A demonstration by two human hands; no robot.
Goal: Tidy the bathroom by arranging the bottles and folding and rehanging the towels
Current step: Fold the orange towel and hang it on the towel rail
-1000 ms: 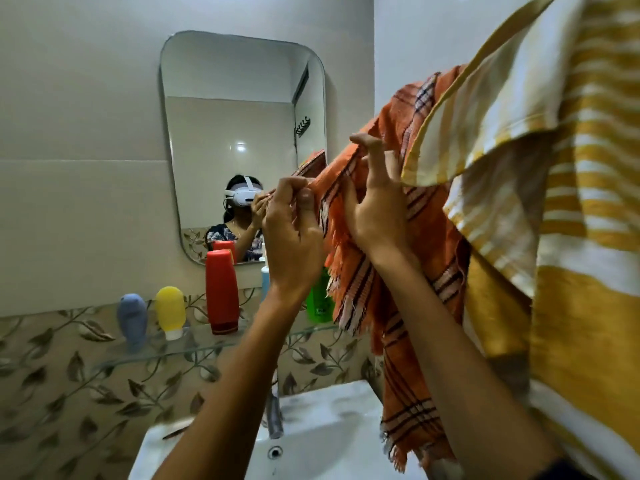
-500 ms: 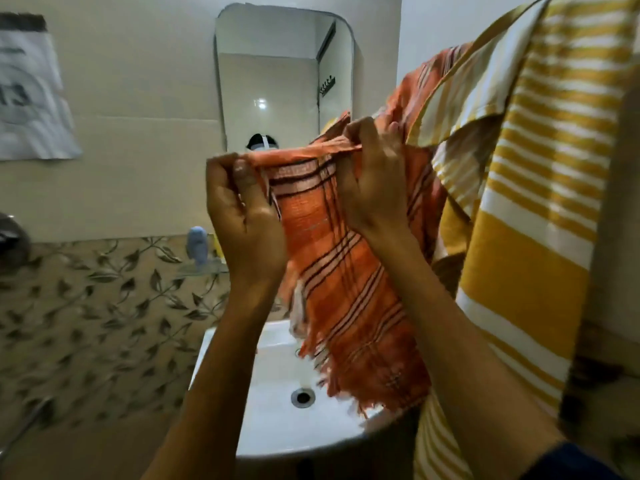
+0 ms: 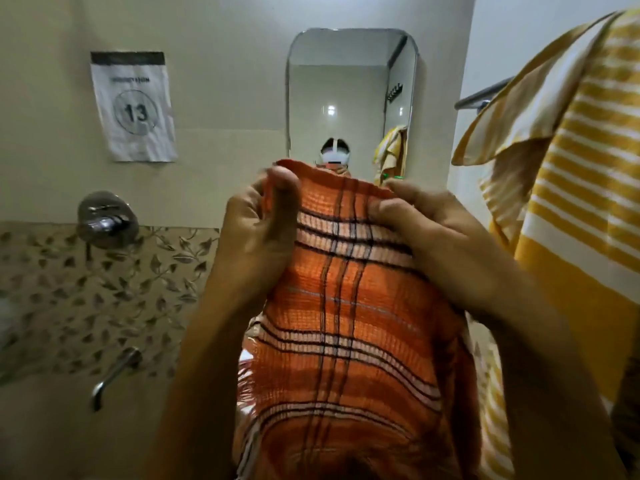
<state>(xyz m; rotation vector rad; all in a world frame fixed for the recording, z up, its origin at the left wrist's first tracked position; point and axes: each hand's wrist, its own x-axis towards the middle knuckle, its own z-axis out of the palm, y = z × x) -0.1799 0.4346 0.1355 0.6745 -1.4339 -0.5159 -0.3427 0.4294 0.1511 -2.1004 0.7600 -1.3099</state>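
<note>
I hold the orange checked towel [image 3: 346, 323] up in the middle of the frame, both hands pinched on its top edge. My left hand [image 3: 256, 233] clamps the upper left corner, thumb pressed on the near face of the cloth with the fingers curled behind. My right hand [image 3: 440, 244] clamps the upper right corner in the same way, so each grip is closed on the towel. The cloth hangs straight down between my forearms to the bottom of the frame, with dark and white stripes crossing the orange and a short fringe showing along its lower left edge.

At the right of the frame the yellow striped towel [image 3: 568, 188] hangs over a metal rail [image 3: 479, 95], one corner folded over.

The mirror [image 3: 349, 98] sits at upper centre above my hands, and the top of a head wearing a white headset shows in it, along with a reflection of the yellow towel.

At upper left a paper sign [image 3: 133, 105] is stuck to the wall. It carries a circled "13"; the small line of print above the number is too blurred to read.

Below the sign a round chrome valve [image 3: 105, 220] sits on the wall at the top of the leaf-patterned tiles [image 3: 86, 299], and a chrome spout [image 3: 112, 379] juts out at lower left.
</note>
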